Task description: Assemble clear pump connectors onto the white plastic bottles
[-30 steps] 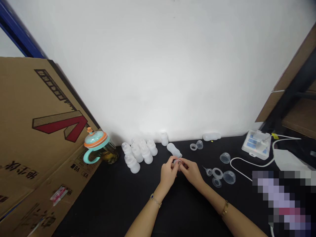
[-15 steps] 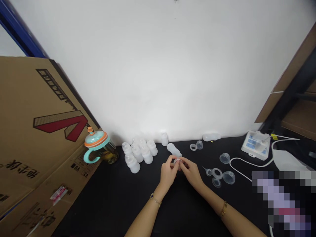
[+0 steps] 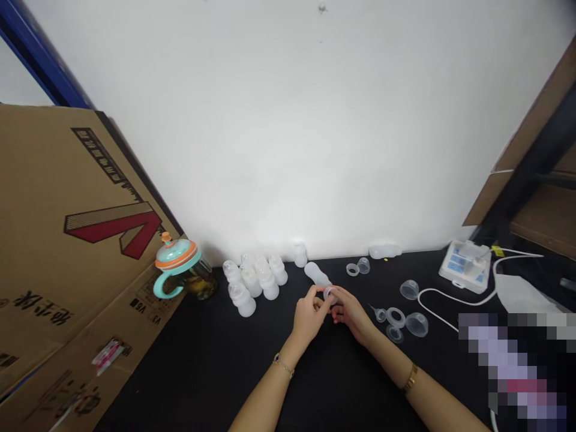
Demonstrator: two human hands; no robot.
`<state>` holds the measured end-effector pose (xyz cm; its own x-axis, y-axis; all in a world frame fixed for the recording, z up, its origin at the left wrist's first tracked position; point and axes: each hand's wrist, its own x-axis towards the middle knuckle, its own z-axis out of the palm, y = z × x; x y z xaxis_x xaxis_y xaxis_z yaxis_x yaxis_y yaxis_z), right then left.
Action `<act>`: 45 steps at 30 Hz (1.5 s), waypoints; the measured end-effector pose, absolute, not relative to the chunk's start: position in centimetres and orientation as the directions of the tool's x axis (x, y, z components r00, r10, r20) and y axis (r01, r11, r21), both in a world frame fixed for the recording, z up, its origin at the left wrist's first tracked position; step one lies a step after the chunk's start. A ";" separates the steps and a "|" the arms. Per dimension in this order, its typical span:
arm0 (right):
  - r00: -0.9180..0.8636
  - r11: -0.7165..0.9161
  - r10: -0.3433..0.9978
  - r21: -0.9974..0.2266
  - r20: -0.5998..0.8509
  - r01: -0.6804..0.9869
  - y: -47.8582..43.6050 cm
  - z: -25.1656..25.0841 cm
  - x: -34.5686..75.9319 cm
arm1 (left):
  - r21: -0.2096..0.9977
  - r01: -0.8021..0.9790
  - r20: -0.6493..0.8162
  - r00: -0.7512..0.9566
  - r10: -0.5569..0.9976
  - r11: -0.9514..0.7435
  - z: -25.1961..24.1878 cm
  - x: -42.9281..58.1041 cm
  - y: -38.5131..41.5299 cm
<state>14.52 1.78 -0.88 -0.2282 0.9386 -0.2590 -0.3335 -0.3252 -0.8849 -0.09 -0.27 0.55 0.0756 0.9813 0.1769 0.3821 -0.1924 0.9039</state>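
Note:
Together, my left hand (image 3: 310,311) and my right hand (image 3: 350,311) hold a small clear bottle collar ring (image 3: 329,292) above the black table. The fingertips of both hands are closed around it, and they partly hide it. Just behind my hands a white bottle body (image 3: 317,274) lies on its side. To the right of my right hand are a clear nipple (image 3: 380,315), a collar ring (image 3: 396,317), a small round disc (image 3: 395,333) and a domed clear cap (image 3: 417,324). Several capped white baby bottles (image 3: 250,281) stand upright in a group on the left.
Along the wall are an upright white bottle (image 3: 300,255), another ring (image 3: 352,270) with a cap (image 3: 363,266), and a lying bottle (image 3: 385,251). A teal-lidded jug (image 3: 180,267) stands by cardboard boxes (image 3: 54,240). Farther right are a white case (image 3: 465,264) and a white cable (image 3: 443,291).
The ring has tilted and shifted slightly right between my fingers. My right hand has turned, so its lower fingers now show. The loose parts and bottles stay where they were.

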 end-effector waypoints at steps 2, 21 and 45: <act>-0.278 -0.353 0.924 -0.866 -0.263 -0.354 1.8 -0.9 14.7 | 0.906 0.374 0.181 0.080 0.980 -0.198 0.5 -0.1 -0.2; -0.128 -0.247 0.968 -0.920 -0.217 -0.304 1.6 -0.4 14.4 | 0.899 0.395 0.178 0.068 0.982 -0.190 0.4 0.0 -0.2; -0.256 -0.283 0.942 -0.923 -0.216 -0.263 1.5 -0.1 14.2 | 0.804 0.542 0.235 0.088 0.968 -0.244 -0.3 -0.3 0.0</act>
